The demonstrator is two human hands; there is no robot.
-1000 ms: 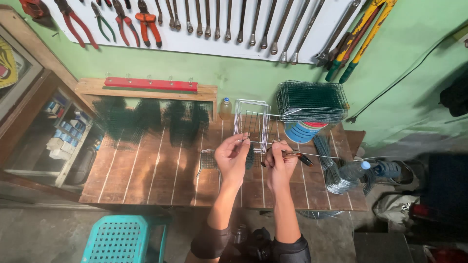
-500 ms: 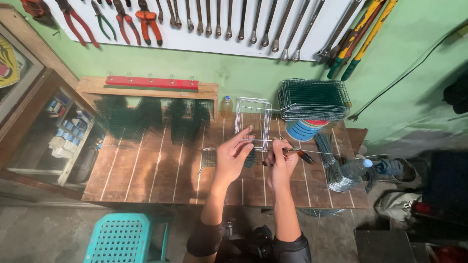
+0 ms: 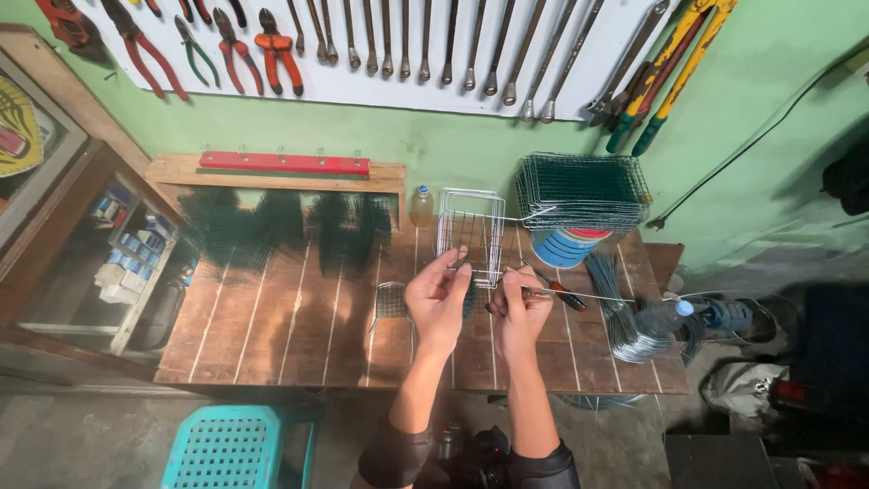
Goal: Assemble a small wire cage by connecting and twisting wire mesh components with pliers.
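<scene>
From the head camera, looking down, both hands meet over the middle of a wooden surface (image 3: 272, 335) made of dark planks. The left hand (image 3: 437, 299) has its fingers pinched on the lower front edge of a small white wire basket (image 3: 471, 234), which stands upright on the surface just beyond the hands. The right hand (image 3: 520, 312) is closed around a thin straight wire (image 3: 597, 296) that runs out to the right, and it seems to grip a small red-handled tool (image 3: 566, 296) as well, though the hold on the tool is hard to make out. The two hands are just beside each other, nearly touching.

A small flat piece of wire mesh (image 3: 391, 303) lies on the surface to the left of the left hand. To the right of the basket a stack of green wire mesh panels (image 3: 584, 190) rests on a round tin (image 3: 566, 246). A bundle of cut wires (image 3: 625, 312) lies near the right edge, with a plastic bottle (image 3: 665, 317) beside it. A small bottle (image 3: 422, 206) stands against the green wall behind the basket. Pliers (image 3: 272, 45) and wrenches (image 3: 425, 41) hang on a white board above, and a red bar (image 3: 285, 163) sits on a wooden shelf. A turquoise stool (image 3: 231, 448) stands on the floor in front.
</scene>
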